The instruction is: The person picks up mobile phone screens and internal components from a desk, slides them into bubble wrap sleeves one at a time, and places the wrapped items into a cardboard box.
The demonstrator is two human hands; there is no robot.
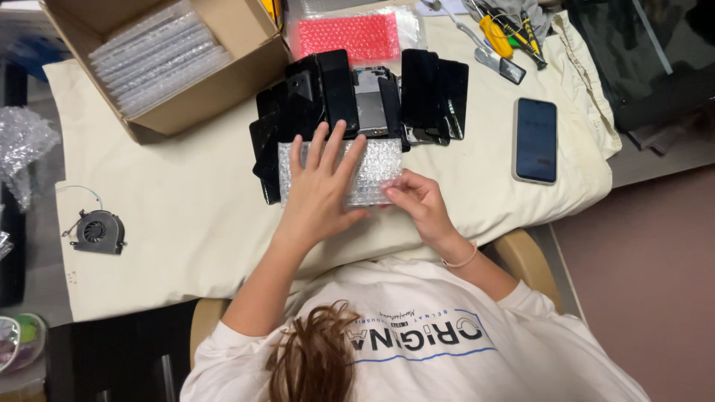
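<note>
While lying flat on the cream cloth, just in front of the pile of black phones: bubble wrap pouch, clear, long side running left to right, far edge touching or overlapping the pile.

Left hand on top of pouch, palm down, fingers spread and straight, tips reaching pouch's far edge and onto nearest black phone. Covers left half of pouch.

Right hand at pouch's near right corner, thumb and fingertips pressed together, pinching pouch edge. Rest of that hand off the pouch, over bare cloth. Thin bracelet on wrist.

Right half of pouch uncovered between both hands. Cannot tell what sits inside.

Around:
- cardboard box open, far left, holding row of wrapped packs
- pink bubble wrap behind phone pile
- single phone face up, well apart to the right
- hand tools at far right edge of cloth
- small black fan on left, off cloth, well apart from hands
</note>
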